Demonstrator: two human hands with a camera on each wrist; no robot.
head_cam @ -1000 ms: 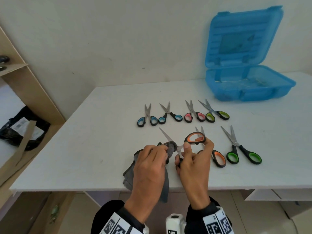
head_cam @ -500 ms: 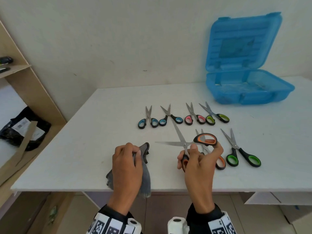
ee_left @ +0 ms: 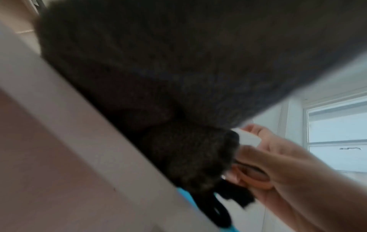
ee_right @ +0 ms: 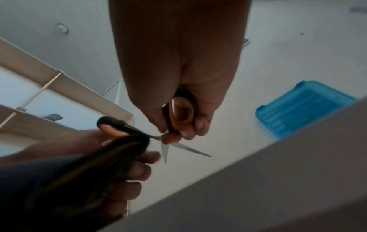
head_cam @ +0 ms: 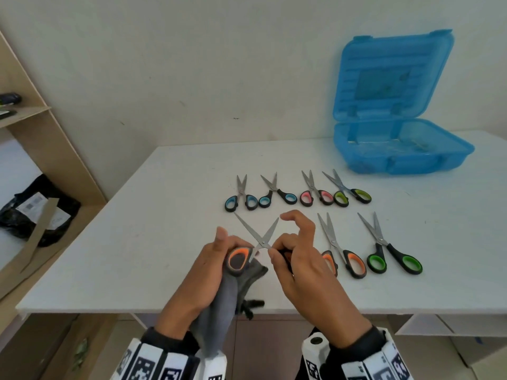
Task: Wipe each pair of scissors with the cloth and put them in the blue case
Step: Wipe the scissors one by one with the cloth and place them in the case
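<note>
Orange-handled scissors [head_cam: 262,237] are held over the table's front edge, blades spread in an X pointing away from me. My left hand [head_cam: 216,259] grips the grey cloth [head_cam: 227,294] and presses it round one orange handle loop [head_cam: 238,259]. My right hand [head_cam: 299,259] grips the other handle, index finger raised. In the right wrist view the right hand's fingers [ee_right: 184,131] curl round that handle [ee_right: 184,109], and the blades [ee_right: 186,147] show beside the cloth. The left wrist view is mostly filled by the cloth [ee_left: 178,78]. The open blue case [head_cam: 397,157] stands at the back right.
Several scissors lie on the white table [head_cam: 164,215]: two blue-handled [head_cam: 241,200], a pink [head_cam: 315,194] and a yellow-green pair [head_cam: 352,192] in the back row, an orange [head_cam: 344,259] and a green pair [head_cam: 392,256] in front. A wooden shelf [head_cam: 41,149] stands at left.
My left hand has come in from the left with the cloth and taken one handle loop. The scissors have turned so their blades point away from me.
</note>
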